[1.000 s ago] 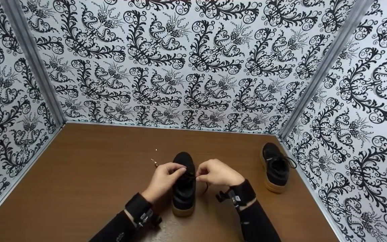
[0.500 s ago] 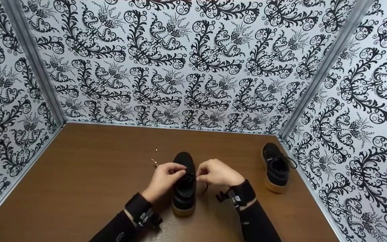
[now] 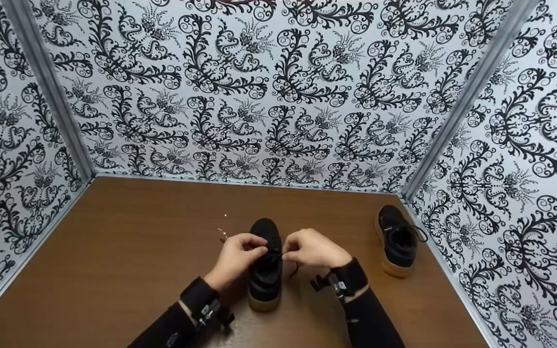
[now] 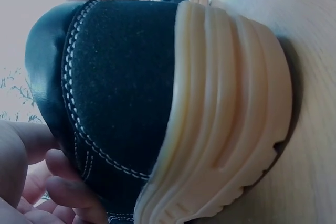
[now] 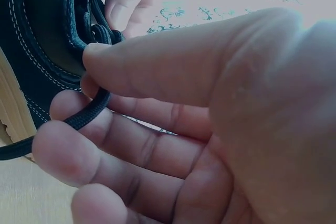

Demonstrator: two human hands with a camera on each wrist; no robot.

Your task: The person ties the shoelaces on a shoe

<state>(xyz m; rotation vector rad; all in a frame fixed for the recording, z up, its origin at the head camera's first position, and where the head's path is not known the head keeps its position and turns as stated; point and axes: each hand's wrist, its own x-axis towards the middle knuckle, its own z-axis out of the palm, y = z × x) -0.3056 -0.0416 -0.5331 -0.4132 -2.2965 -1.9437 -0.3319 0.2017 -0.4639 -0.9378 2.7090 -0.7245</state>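
A black shoe (image 3: pixel 265 285) with a tan sole stands on the table, toe pointing away from me. My left hand (image 3: pixel 236 256) is at its left side, thumb and forefinger pinching at the lacing; the hand itself hides much of that grip. On the shoe's right, my right hand (image 3: pixel 315 249) pinches the black shoelace (image 5: pixel 92 114) between thumb and forefinger. The lace's free end runs down across the other fingers in the right wrist view. Black lace loops bunch close to the left fingertips there. The left wrist view is filled by the stitched heel (image 4: pixel 121 77) and ridged sole (image 4: pixel 226 103).
A second black shoe (image 3: pixel 398 241) with its lace tied sits by the right wall. Small shiny bits, perhaps a thin chain (image 3: pixel 222 234), lie left of the nearer shoe. Patterned panels (image 3: pixel 230 96) enclose the brown table (image 3: pixel 153 217) at the back and sides.
The loose lace end below my right hand has swung slightly, and my left fingertips have shifted a touch to the left. Otherwise hands and shoes stay in place.
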